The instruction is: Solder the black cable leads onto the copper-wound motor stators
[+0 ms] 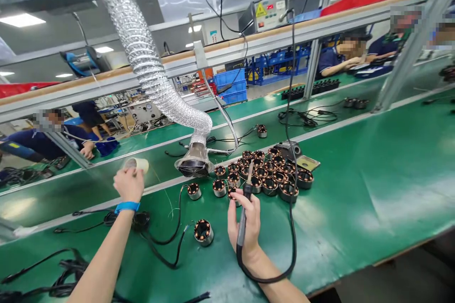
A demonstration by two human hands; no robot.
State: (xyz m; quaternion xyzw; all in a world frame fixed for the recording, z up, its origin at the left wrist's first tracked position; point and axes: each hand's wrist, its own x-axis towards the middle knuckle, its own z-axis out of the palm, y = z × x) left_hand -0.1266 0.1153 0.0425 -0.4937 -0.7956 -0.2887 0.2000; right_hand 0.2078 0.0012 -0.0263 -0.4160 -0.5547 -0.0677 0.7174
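My left hand (130,183), with a blue band at the wrist, is closed on a pale roll (141,165) above the far edge strip of the bench. In my right hand (247,220) is a soldering iron (242,227), its tip pointing up and away. My right fingers also reach the near side of a cluster of copper-wound stators (270,184). One stator (203,232) stands apart between my hands, near a black cable's stripped end. Another stator (194,191) sits farther back with a cable beside it.
A silver duct (152,66) hangs down to a fume hood (195,161) behind the stators. Black cables (71,272) lie at the lower left. A soldering station (268,12) stands on the shelf. People work across the bench.
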